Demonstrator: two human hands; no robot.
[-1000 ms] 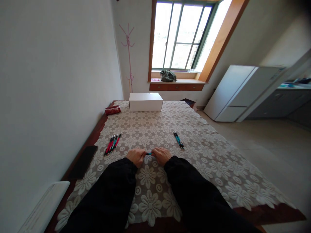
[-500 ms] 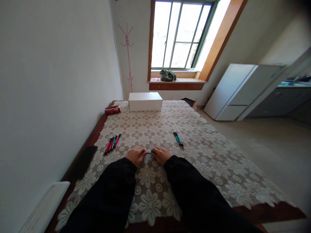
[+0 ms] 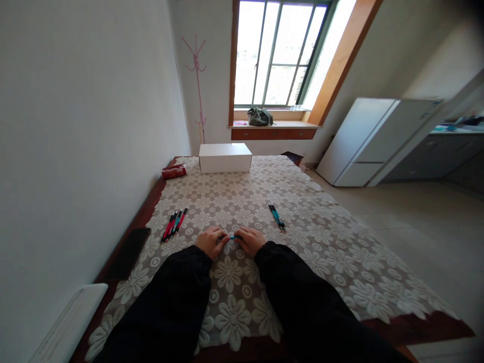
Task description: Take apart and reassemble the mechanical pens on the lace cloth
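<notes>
Between my two hands, a blue-and-black pen [image 3: 232, 237] is held sideways just over the tablecloth, most of it covered by fingers. My left hand [image 3: 210, 242] pinches one end, and my right hand [image 3: 251, 241] grips the other. To the left of my hands lie several red, teal and black pens [image 3: 174, 225], side by side. On the right, two or so teal-and-black pens [image 3: 277, 216] rest close together.
A white box [image 3: 225, 158] stands at the table's far end, with a red packet [image 3: 174, 171] left of it. A black flat slab [image 3: 128, 253] lies along the left edge near the wall. The flowered tablecloth [image 3: 232, 315] covers the table.
Both hands keep hold of the pen in almost the same place. The whole view has shifted very slightly; the other things lie as before.
</notes>
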